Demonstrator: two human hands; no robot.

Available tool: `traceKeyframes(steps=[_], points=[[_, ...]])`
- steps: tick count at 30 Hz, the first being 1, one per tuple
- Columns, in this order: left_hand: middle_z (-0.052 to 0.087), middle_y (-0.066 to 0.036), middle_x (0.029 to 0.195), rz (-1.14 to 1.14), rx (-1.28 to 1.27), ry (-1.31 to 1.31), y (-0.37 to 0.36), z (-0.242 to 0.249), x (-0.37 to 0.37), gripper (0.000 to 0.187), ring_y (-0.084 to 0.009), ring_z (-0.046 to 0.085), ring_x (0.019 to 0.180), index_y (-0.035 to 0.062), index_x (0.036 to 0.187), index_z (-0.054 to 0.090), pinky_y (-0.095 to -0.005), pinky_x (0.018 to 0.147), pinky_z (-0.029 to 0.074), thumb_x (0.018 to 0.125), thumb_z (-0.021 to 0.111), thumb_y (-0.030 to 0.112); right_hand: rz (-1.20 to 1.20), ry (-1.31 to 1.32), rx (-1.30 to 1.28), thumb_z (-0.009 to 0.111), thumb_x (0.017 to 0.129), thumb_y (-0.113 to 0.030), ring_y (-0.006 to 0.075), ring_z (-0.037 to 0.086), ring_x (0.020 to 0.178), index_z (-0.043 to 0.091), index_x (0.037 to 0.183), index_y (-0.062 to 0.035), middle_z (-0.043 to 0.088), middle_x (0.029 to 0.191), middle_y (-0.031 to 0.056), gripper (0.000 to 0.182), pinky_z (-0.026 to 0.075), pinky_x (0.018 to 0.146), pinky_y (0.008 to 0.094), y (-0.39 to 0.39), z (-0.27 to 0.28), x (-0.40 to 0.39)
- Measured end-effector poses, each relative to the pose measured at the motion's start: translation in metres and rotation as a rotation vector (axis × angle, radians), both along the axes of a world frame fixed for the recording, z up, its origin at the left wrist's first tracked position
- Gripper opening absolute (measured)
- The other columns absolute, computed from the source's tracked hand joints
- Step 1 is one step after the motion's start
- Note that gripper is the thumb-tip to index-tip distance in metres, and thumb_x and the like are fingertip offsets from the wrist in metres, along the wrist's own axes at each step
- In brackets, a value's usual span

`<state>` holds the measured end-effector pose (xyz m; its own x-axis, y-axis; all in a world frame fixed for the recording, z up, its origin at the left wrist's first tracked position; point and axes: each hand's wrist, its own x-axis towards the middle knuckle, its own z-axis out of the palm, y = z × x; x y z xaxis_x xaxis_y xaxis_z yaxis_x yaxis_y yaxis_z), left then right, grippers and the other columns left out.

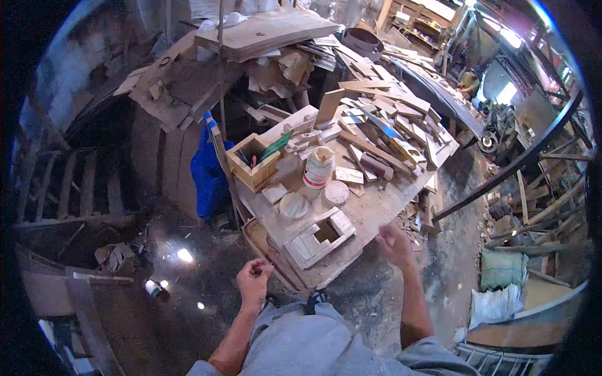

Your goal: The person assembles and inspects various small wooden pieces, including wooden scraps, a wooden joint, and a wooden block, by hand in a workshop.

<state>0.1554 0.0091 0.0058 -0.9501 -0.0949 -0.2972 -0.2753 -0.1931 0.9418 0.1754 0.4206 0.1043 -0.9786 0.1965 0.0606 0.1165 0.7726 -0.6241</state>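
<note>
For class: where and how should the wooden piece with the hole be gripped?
Probably by its opposite ends, left hand from the left, right hand from the right: the wooden piece lies flat, longer than wide, its middle open.

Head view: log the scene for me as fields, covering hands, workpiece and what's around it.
Left hand: fingers curled, grip unclear
Right hand: near the bench's right edge, blurred
Frame: wooden, on the bench, opening facing up
Discs: two, near the jar
Jar: upright, labelled
Box: wooden, open-topped, left of the jar
Scraps: heaped toward the far side
</note>
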Motion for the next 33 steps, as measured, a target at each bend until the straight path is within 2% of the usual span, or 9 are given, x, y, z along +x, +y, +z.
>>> traceKeyframes(steps=[1,3,5,8,15,18,25,31,33], points=[[0.073,-0.003,0.092,-0.017,-0.003,0.006,-0.005,0.002,0.001,0.024,-0.0089,0.067,0.081,-0.0018,0.113,0.072,-0.0234,0.078,0.054,0.091,0.078,0.003,-0.078,0.024,0.015,0.073,0.095,-0.022,0.0349,0.072,0.101,0.073,0.114,-0.0029,0.074,0.108,0.0186,0.027,0.056,0.087,0.0426,0.003,-0.025,0.02],[0.074,-0.003,0.088,-0.062,-0.048,-0.055,-0.015,0.005,0.001,0.018,-0.0097,0.067,0.079,-0.0012,0.107,0.074,-0.0249,0.077,0.055,0.091,0.079,0.004,-0.263,0.091,0.191,0.074,0.095,-0.022,0.0336,0.067,0.072,0.071,0.094,0.0001,0.067,0.078,0.0197,0.022,0.052,0.069,0.0439,-0.011,-0.063,0.068],[0.074,-0.004,0.085,-0.116,-0.074,-0.084,-0.023,0.005,0.0,0.014,-0.0098,0.067,0.077,-0.0005,0.103,0.075,-0.0255,0.075,0.054,0.091,0.079,0.006,-0.336,0.097,0.103,0.069,0.097,-0.023,0.0396,0.064,0.067,0.07,0.089,-0.0022,0.065,0.074,0.0222,0.022,0.049,0.063,0.0477,-0.036,-0.096,0.112],[0.073,-0.003,0.083,-0.2,-0.093,-0.079,-0.034,-0.001,-0.001,0.012,-0.0092,0.066,0.074,0.0002,0.1,0.076,-0.0251,0.071,0.053,0.093,0.079,0.009,-0.387,-0.099,0.159,0.065,0.1,-0.03,0.0425,0.07,0.082,0.07,0.089,-0.0047,0.071,0.084,0.0213,0.028,0.054,0.074,0.0523,-0.072,-0.133,0.168],[0.065,0.003,0.084,-0.25,-0.176,0.042,-0.028,0.014,-0.024,0.011,-0.0067,0.058,0.073,0.001,0.102,0.074,-0.0243,0.069,0.048,0.095,0.077,0.009,-0.542,-0.299,0.105,0.068,0.098,-0.043,0.0415,0.07,0.077,0.068,0.086,-0.0042,0.07,0.079,0.0209,0.041,0.054,0.068,0.0494,-0.134,-0.124,0.209],[0.065,0.004,0.089,-0.131,-0.199,0.234,-0.014,0.05,-0.032,0.017,-0.0046,0.057,0.08,0.0025,0.107,0.073,-0.0212,0.074,0.046,0.092,0.08,0.005,-0.565,-0.128,-0.131,0.073,0.095,-0.038,0.0378,0.071,0.075,0.069,0.086,-0.0044,0.07,0.077,0.0203,0.035,0.054,0.068,0.0448,-0.127,-0.118,0.208],[0.067,0.004,0.088,-0.016,-0.276,0.29,-0.01,0.086,-0.025,0.011,-0.0042,0.058,0.077,0.0036,0.1,0.075,-0.0201,0.07,0.047,0.091,0.082,0.003,-0.502,0.004,-0.061,0.074,0.095,-0.027,0.0368,0.067,0.063,0.064,0.078,-0.0018,0.063,0.065,0.0192,0.032,0.051,0.061,0.0457,-0.075,-0.086,0.144],[0.06,0.001,0.065,0.218,-0.336,0.33,0.032,0.101,0.011,0.016,-0.0061,0.053,0.056,0.0021,0.093,0.072,-0.0229,0.052,0.042,0.103,0.07,0.014,-0.324,0.079,-0.057,0.071,0.099,-0.026,0.0351,0.061,0.057,0.06,0.077,-0.0006,0.061,0.064,0.0187,0.035,0.049,0.057,0.0414,0.007,-0.069,0.072],[0.06,0.001,0.065,0.293,-0.329,0.34,0.049,0.095,0.031,0.017,-0.0056,0.052,0.055,0.002,0.092,0.072,-0.0227,0.052,0.041,0.104,0.069,0.015,-0.219,0.187,-0.271,0.072,0.099,-0.025,0.031,0.061,0.057,0.062,0.08,-0.0004,0.062,0.065,0.0176,0.033,0.05,0.058,0.0396,0.034,-0.068,0.053]])
